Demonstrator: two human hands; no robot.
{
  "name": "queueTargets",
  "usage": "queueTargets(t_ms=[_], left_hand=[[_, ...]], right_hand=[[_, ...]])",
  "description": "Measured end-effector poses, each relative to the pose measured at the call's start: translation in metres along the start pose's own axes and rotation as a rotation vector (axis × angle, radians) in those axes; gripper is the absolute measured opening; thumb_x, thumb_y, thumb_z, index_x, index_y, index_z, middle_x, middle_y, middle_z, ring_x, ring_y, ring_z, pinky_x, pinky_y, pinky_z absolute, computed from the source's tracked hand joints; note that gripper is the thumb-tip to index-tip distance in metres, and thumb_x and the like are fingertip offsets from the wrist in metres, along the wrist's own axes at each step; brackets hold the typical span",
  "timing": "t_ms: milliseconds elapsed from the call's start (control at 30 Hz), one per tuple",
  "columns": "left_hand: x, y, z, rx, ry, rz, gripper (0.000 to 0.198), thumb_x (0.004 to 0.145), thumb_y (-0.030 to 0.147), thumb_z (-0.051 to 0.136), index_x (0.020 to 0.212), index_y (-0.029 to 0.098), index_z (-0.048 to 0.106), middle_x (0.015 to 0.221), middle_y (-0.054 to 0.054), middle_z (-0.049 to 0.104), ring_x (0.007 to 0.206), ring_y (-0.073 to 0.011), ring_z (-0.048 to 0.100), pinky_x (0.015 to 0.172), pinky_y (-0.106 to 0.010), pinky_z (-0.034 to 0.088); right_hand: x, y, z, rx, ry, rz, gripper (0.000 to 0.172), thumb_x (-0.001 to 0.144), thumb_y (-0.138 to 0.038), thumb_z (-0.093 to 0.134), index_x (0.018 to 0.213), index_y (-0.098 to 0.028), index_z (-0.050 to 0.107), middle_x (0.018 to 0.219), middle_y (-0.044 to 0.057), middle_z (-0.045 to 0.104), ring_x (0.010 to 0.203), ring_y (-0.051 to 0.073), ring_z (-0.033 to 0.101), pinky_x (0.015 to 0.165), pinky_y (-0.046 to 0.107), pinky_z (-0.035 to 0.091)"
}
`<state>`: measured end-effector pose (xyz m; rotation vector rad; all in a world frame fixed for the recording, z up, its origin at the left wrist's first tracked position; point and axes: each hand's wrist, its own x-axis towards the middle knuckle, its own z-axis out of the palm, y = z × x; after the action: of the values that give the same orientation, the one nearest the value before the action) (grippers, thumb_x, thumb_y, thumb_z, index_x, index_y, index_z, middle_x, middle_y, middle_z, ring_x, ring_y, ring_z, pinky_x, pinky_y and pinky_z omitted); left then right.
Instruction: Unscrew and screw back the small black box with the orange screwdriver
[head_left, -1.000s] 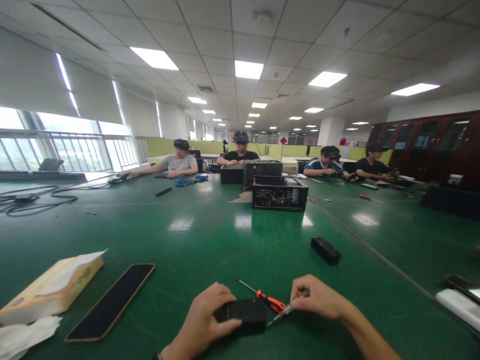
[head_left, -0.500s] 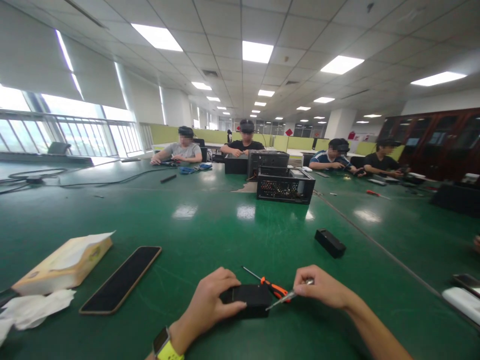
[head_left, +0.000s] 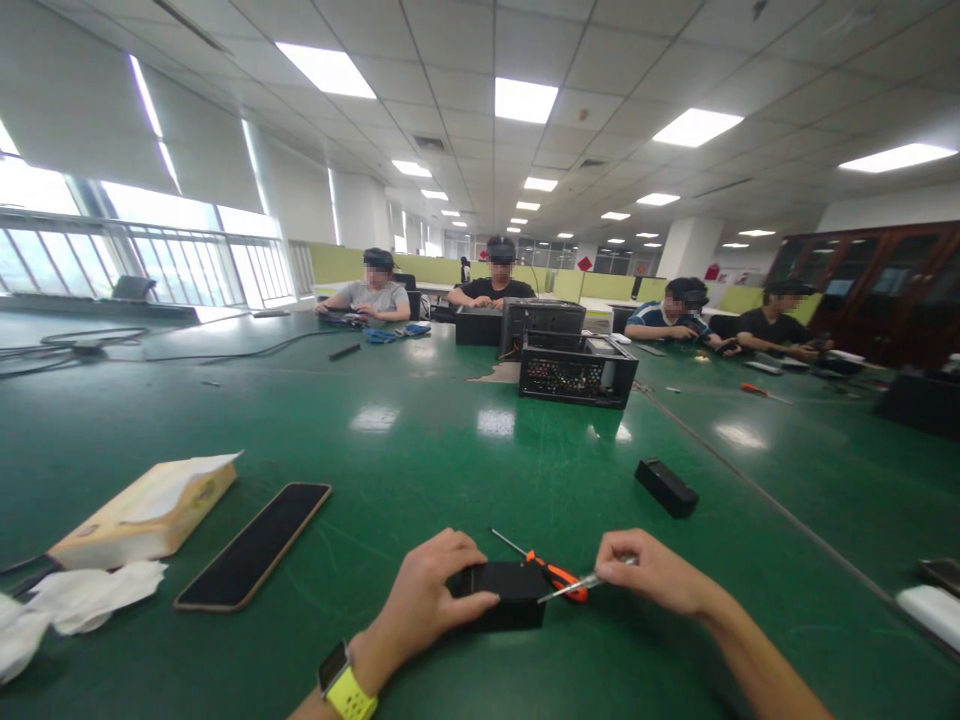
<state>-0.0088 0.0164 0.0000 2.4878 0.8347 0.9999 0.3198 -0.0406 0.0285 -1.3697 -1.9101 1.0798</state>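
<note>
My left hand, with a watch on a yellow-green band at the wrist, grips the left end of a black rectangular box on the table. In my right hand is a thin metal screwdriver, fingers closed around its handle. Its tip meets or lies very close to the box's right edge; contact is hard to tell. Just behind the box lies an orange-and-black screwdriver, partly hidden by the box and the held tool. A second black block rests farther back to the right.
A phone, a tissue pack and crumpled tissues lie on the left of the green table. Open computer cases stand ahead. Several people sit along the far side. A white object is at the right edge.
The view has shifted slightly, moving the scene a little to the right. The screwdriver tip now sits slightly higher along the box's right edge. Both hands keep their grips.
</note>
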Motion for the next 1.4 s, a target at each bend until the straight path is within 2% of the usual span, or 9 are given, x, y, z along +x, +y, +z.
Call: queueTargets(t_ms=[267,467,567,667,900,1067,1233,1400], left_hand=[[0.001,0.001,0.003,0.012,0.025,-0.038,0.02,0.077,0.034,0.076,0.089,0.018,0.074,0.086,-0.005,0.069,0.079,-0.0211,0.064,0.071,-0.029,0.052],[0.002,0.005,0.003,0.037,0.042,-0.055,0.018,0.077,0.033,0.076,0.087,0.018,0.074,0.084,-0.005,0.069,0.077,-0.0211,0.065,0.07,-0.029,0.051],[0.001,0.007,0.004,0.037,0.043,-0.064,0.018,0.074,0.03,0.078,0.087,0.018,0.073,0.084,-0.005,0.069,0.078,-0.0218,0.065,0.071,-0.03,0.051],[0.0,0.007,0.004,0.026,0.038,-0.055,0.02,0.072,0.032,0.079,0.086,0.018,0.071,0.085,-0.004,0.068,0.079,-0.0219,0.064,0.071,-0.03,0.051],[0.0,0.004,0.004,-0.03,-0.022,-0.051,0.033,0.069,0.04,0.083,0.09,0.018,0.069,0.087,-0.005,0.067,0.08,-0.0223,0.063,0.071,-0.03,0.051],[0.0,0.007,0.003,-0.096,0.042,-0.034,0.028,0.072,0.035,0.081,0.09,0.017,0.069,0.089,-0.005,0.067,0.082,-0.0227,0.063,0.074,-0.031,0.05],[-0.001,0.008,-0.002,-0.13,0.077,-0.026,0.026,0.074,0.032,0.078,0.093,0.017,0.067,0.091,-0.006,0.066,0.084,-0.0225,0.062,0.075,-0.031,0.05],[-0.002,0.007,-0.004,-0.101,0.012,-0.046,0.028,0.072,0.028,0.08,0.095,0.018,0.067,0.093,-0.005,0.066,0.086,-0.023,0.062,0.077,-0.032,0.05]], right_hand=[[-0.005,-0.006,-0.004,-0.142,0.051,0.026,0.043,0.087,-0.055,0.057,0.07,-0.016,0.064,0.066,-0.002,0.052,0.066,0.014,0.045,0.063,0.026,0.034],[-0.014,-0.017,0.02,-0.317,0.192,0.09,0.043,0.092,-0.052,0.051,0.069,-0.017,0.063,0.063,-0.002,0.053,0.062,0.014,0.045,0.057,0.025,0.031],[-0.014,-0.017,0.031,-0.305,0.159,0.058,0.039,0.092,-0.05,0.054,0.077,-0.018,0.07,0.067,-0.001,0.061,0.065,0.015,0.05,0.059,0.025,0.033],[-0.01,-0.013,0.033,-0.251,0.115,0.026,0.038,0.091,-0.051,0.057,0.082,-0.019,0.075,0.072,0.001,0.067,0.068,0.016,0.054,0.061,0.025,0.035],[0.0,-0.007,0.043,-0.281,0.161,-0.028,0.033,0.089,-0.049,0.06,0.089,-0.022,0.079,0.081,0.004,0.073,0.075,0.019,0.062,0.068,0.026,0.039],[0.0,-0.009,0.054,-0.353,0.161,-0.019,0.029,0.09,-0.047,0.061,0.088,-0.025,0.08,0.081,0.003,0.075,0.076,0.02,0.062,0.072,0.028,0.039],[-0.008,-0.007,0.035,-0.294,0.074,-0.017,0.031,0.085,-0.048,0.066,0.081,-0.02,0.08,0.072,0.003,0.069,0.067,0.017,0.058,0.062,0.026,0.037],[-0.017,0.011,0.011,-0.244,-0.062,0.047,0.023,0.074,-0.04,0.077,0.074,-0.018,0.079,0.068,0.001,0.064,0.065,0.015,0.056,0.058,0.024,0.038]])
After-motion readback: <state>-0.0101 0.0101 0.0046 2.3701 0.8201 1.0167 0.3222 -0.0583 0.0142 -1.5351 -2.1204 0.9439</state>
